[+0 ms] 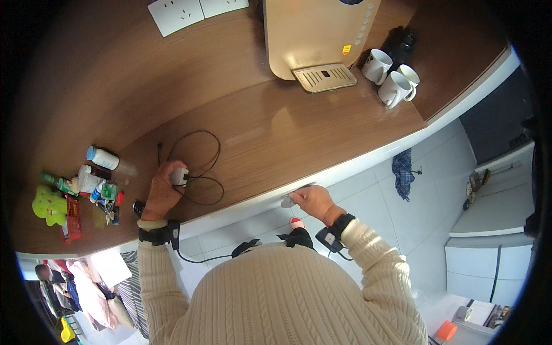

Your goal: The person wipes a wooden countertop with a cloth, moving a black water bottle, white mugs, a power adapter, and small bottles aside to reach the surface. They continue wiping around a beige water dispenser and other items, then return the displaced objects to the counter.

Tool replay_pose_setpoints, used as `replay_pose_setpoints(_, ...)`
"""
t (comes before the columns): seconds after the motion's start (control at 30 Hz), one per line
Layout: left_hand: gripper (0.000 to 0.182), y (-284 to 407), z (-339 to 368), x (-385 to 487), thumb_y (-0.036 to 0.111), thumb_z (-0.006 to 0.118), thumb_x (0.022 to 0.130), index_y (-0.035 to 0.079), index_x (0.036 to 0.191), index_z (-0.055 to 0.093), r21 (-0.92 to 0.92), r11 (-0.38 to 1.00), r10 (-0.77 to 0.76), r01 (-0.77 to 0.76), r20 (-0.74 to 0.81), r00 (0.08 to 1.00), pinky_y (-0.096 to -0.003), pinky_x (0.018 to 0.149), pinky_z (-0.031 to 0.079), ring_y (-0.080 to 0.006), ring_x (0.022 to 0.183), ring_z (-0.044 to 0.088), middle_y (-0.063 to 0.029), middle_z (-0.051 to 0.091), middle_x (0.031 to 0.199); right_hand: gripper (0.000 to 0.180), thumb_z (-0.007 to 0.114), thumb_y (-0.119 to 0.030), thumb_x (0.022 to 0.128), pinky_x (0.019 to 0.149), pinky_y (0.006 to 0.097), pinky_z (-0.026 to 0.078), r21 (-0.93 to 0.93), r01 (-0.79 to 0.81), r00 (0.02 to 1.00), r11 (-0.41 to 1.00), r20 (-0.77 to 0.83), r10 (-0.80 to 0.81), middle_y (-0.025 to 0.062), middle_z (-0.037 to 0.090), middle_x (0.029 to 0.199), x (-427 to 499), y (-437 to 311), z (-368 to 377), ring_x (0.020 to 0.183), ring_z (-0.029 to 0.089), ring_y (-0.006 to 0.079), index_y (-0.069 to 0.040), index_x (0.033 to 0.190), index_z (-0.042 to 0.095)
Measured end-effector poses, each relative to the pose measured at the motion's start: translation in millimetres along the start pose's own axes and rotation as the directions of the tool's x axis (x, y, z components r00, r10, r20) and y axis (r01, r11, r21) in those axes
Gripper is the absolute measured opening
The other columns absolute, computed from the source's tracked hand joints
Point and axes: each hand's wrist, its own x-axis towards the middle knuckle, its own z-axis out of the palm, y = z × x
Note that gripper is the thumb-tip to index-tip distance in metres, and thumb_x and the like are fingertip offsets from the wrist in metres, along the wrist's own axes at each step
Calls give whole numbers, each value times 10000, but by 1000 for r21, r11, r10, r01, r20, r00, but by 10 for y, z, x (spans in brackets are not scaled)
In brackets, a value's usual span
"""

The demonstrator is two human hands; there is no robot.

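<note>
On the wooden counter (258, 159), my left hand (160, 196) grips a small white charger block (177, 177). A black cable (219, 148) is plugged into it and lies in loose loops on the wood. The cable's free end sits just beyond my fingers. My right hand (317, 202), by the counter's white front edge, pinches a crumpled pale grey piece of cloth or tissue (286, 201). Its fingers hide part of that piece. Beside my left wrist lies a small dark object (138, 208), too unclear to name.
Left of my hand are a white bottle (103, 158), keys (109, 212), a red basket (73, 217) and a green plush toy (48, 206). A gold water dispenser (315, 34) stands at the back, with mugs (394, 89) to its right. A folded checked umbrella (402, 172) appears over the floor.
</note>
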Motion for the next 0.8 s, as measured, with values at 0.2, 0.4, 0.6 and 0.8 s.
replay_pose_setpoints(0.2, 531, -44, 36, -2, -107, 665, 664, 113, 1144, 607, -32, 999, 2, -3, -31, 1000, -368, 938, 498, -341, 1090, 615, -143, 621, 1116, 362, 583, -416, 957, 697, 405, 537, -64, 1, 997, 998, 80, 4, 148, 710, 809, -155, 27, -38, 739, 666, 348, -108, 881, 758)
replay_pose_setpoints(0.4, 495, -54, 82, -13, -101, 666, 674, 110, 1120, 625, -12, 1000, 21, -22, -93, 995, -357, 927, 504, -312, 1068, 630, -122, 640, 1088, 462, 572, -527, 943, 668, 418, 531, -15, 9, 1000, 1000, -2, -9, 134, 696, 748, -154, 14, -14, 718, 660, 347, -124, 821, 764)
replay_pose_setpoints(0.6, 490, -26, 61, -6, -101, 654, 671, 110, 1112, 637, -8, 1000, 9, -10, -79, 997, -355, 931, 502, -303, 1060, 635, -110, 652, 1085, 530, 558, -582, 932, 632, 438, 520, -44, 59, 992, 997, -106, -64, 122, 682, 696, 16, 59, 61, 685, 648, 356, -125, 747, 752)
replay_pose_setpoints(0.8, 518, 27, 47, -5, -105, 665, 659, 122, 1123, 635, 4, 1000, -3, 4, -88, 996, -360, 936, 505, -312, 1075, 627, -108, 647, 1120, 520, 578, -552, 930, 591, 441, 513, -85, 108, 979, 991, -163, -120, 112, 673, 660, 119, 99, 120, 636, 642, 352, -116, 693, 734)
